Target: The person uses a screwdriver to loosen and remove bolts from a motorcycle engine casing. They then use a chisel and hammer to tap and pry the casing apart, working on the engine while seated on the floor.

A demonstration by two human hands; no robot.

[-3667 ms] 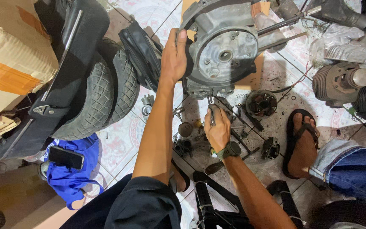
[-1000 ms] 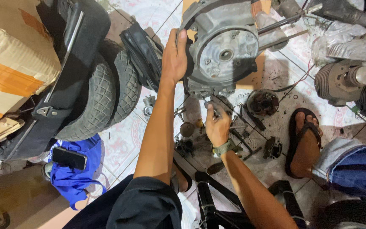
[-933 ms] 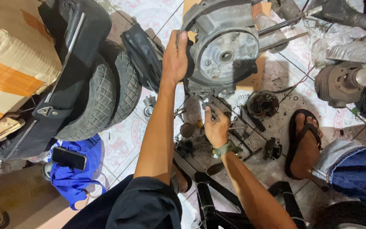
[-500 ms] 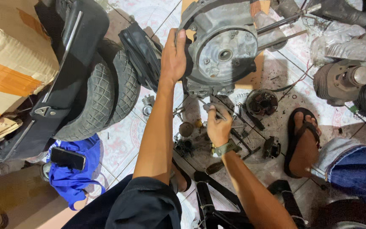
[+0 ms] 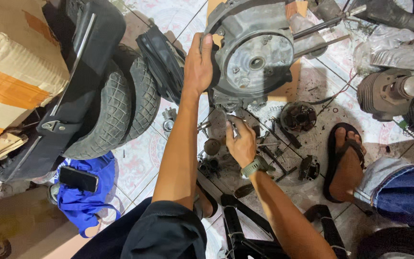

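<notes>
Head view, left hand (image 5: pixel 198 64) gripping engine casing (image 5: pixel 255 52), right hand (image 5: pixel 241 142) below

I hold the engine case (image 5: pixel 255 57) upright on edge with my left hand (image 5: pixel 198 64) on its left rim. The case is grey cast metal, roughly round, its open face toward me, with a central bore and several bolt holes. It stands on the tiled floor. My right hand (image 5: pixel 240 144) grips a thin metal tool (image 5: pixel 230 123) at the case's lower edge, tip pointing up at the underside.
</notes>
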